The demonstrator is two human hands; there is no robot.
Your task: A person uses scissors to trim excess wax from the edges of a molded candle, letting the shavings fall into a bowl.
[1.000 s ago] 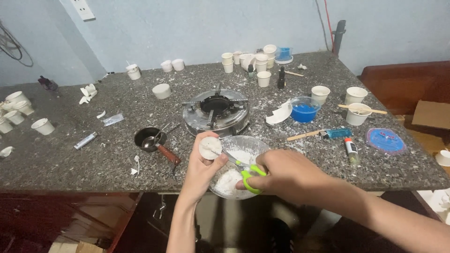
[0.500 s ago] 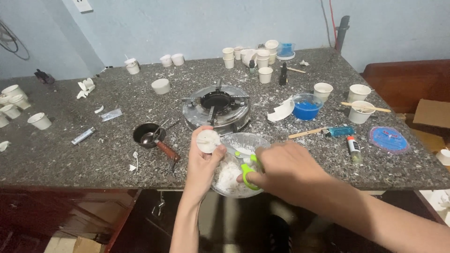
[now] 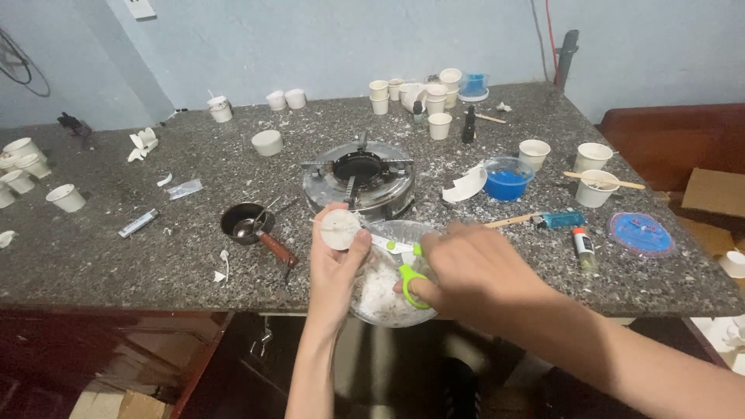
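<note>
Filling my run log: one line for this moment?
left hand: holds white disc | right hand: green-handled scissors at disc | below: clear bowl

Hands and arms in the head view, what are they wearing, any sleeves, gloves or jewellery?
Both are bare. The left hand and the right hand have no gloves, and no rings or wristbands show. Both forearms are uncovered right to the bottom edge of the picture, with no sleeve, watch or marking in sight.

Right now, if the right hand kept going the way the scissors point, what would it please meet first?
Probably the small white round candle held in the left hand; the right hand's green-handled scissors point at it, though depth is unclear.
</note>
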